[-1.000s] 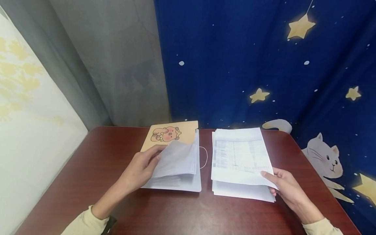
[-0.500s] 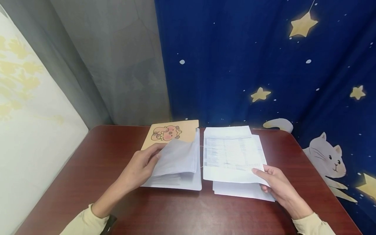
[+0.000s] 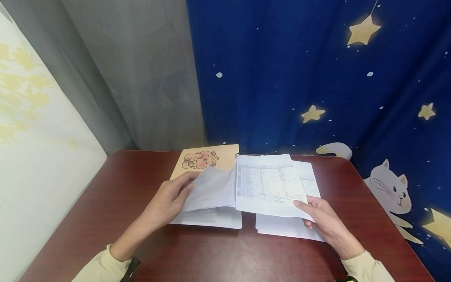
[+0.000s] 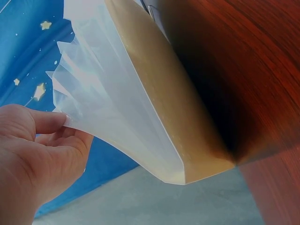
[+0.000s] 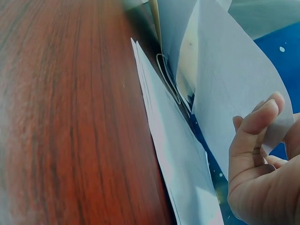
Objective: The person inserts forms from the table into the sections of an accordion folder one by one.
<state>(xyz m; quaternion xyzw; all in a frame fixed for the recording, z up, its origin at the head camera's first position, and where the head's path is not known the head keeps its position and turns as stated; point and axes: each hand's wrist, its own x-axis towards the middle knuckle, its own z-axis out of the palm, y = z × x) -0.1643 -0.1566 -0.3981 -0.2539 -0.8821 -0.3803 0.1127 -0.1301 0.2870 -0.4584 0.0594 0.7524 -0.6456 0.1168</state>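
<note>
A printed sheet (image 3: pixel 269 184) hangs a little above the red-brown table (image 3: pixel 105 203), right in the middle of it. The right hand (image 3: pixel 318 217) pinches the sheet's near right corner, at about 5 o'clock from the sheet's middle, with the thumb on top and the fingers curled under. In the right wrist view the fingers (image 5: pixel 253 126) press against the paper's underside. The sheet's left edge reaches over the open folder (image 3: pixel 211 192) at 9 o'clock.

The folder lies flat on the table. It has clear plastic pockets (image 3: pixel 211 188) inside, and a tan cover with a small cartoon animal (image 3: pixel 200 159) shows at its far end, near 12 o'clock. The left hand (image 3: pixel 169 203) sits at 9 o'clock from the folder and holds up the edge of some pockets between thumb and fingers. The left wrist view shows the thumb (image 4: pixel 47 123) on that clear edge, with the pockets fanned apart.

Under the held sheet, toward 4 o'clock, a stack of white papers (image 3: pixel 289 227) lies on the table. The two hands are well apart, one at each side.

Behind the table hangs a blue cloth (image 3: pixel 317 78) with yellow stars and a white cat. A grey curtain (image 3: pixel 141 78) hangs at 11 o'clock.
</note>
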